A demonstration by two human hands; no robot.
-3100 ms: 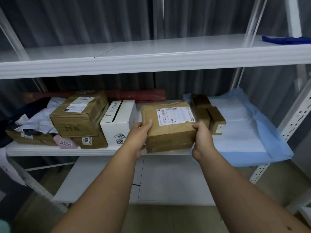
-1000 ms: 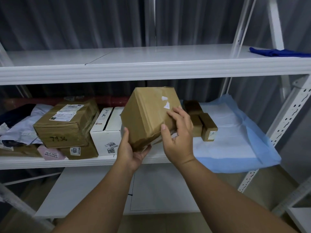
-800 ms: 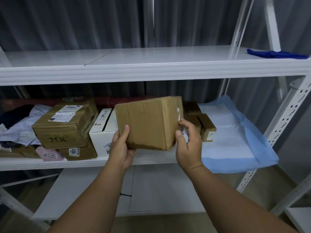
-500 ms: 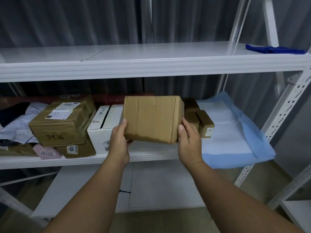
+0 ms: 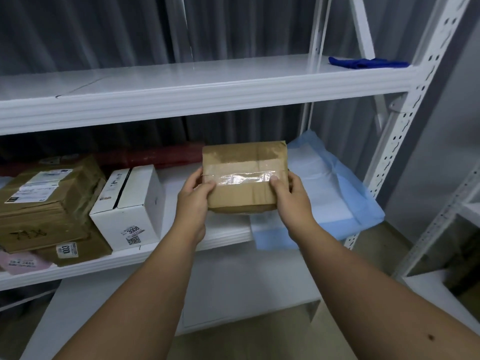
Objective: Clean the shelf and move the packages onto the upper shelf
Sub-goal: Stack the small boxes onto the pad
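I hold a brown taped cardboard package (image 5: 244, 167) in the air in front of the middle shelf (image 5: 223, 236). My left hand (image 5: 193, 201) grips its left side and my right hand (image 5: 289, 196) grips its right side, thumbs on the taped face. The white upper shelf (image 5: 197, 92) runs across above the package. On the middle shelf to the left stand a white box (image 5: 130, 206) and a stack of brown boxes (image 5: 46, 203). A dark blue cloth (image 5: 363, 63) lies at the upper shelf's right end.
A light blue sheet (image 5: 337, 193) covers the right part of the middle shelf. A red roll (image 5: 155, 157) lies at the back. A pink parcel (image 5: 23, 261) sits at the far left. A white perforated upright (image 5: 405, 131) frames the right side; a lower shelf (image 5: 233, 289) lies beneath.
The package was lifted off the middle shelf and turned over in both hands; its taped face now points at me. The small brown boxes behind it are now hidden.
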